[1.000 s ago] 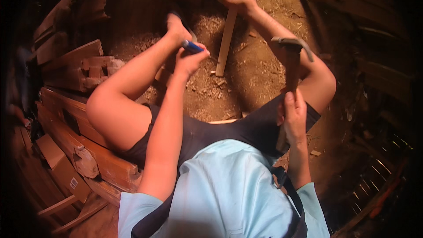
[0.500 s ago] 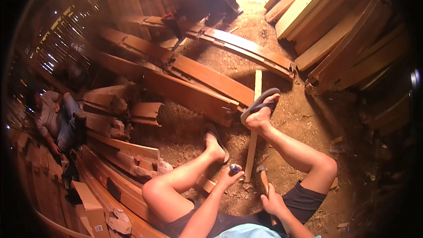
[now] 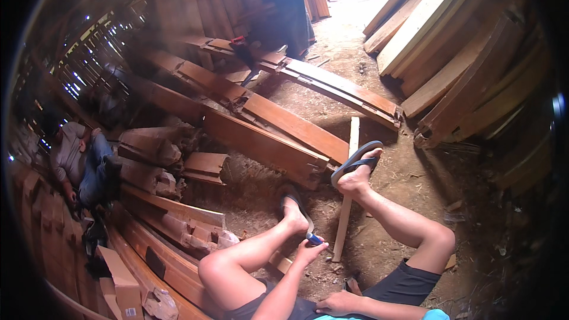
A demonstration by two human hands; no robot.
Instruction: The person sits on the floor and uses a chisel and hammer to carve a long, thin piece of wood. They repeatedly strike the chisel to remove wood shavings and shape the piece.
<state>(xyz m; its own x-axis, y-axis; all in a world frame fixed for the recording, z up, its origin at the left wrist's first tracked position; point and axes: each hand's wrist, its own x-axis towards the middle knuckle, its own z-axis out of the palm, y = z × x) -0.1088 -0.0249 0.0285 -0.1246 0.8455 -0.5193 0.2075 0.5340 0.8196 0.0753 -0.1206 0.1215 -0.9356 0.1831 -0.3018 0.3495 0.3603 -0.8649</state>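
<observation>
In the head view, the left hand (image 3: 306, 253) is gripping a blue-handled tool (image 3: 315, 239), fingers closed around it, and is holding it between the knees, just beside the left foot (image 3: 294, 218). The tool's working end is not showing clearly. The right hand (image 3: 336, 304) is resting low over the lap, palm down, and a brown-and-dark object (image 3: 353, 286) is showing just beyond it; whether the fingers are closing on that object, I cannot tell. A pale wooden strip (image 3: 342, 231) is lying on the ground (image 3: 409, 201) between the 2 legs, and the right foot (image 3: 357, 182), in a sandal, is crossing over it.

What could go wrong here is mostly a slip. The blue-handled tool is pointing about so close to a barely covered foot that a loosening grip could bring it against the skin. The strip is lying on loose, littered earth — if the foot is giving it little hold, it could skid or turn. The long planks (image 3: 296, 124) ahead are lying at angles, so a knock could shift them.

As for writing, the cardboard box (image 3: 125, 281) at lower left is carrying a small white label (image 3: 131, 312) — too small to read. No brand is showing legibly on the tool.
</observation>
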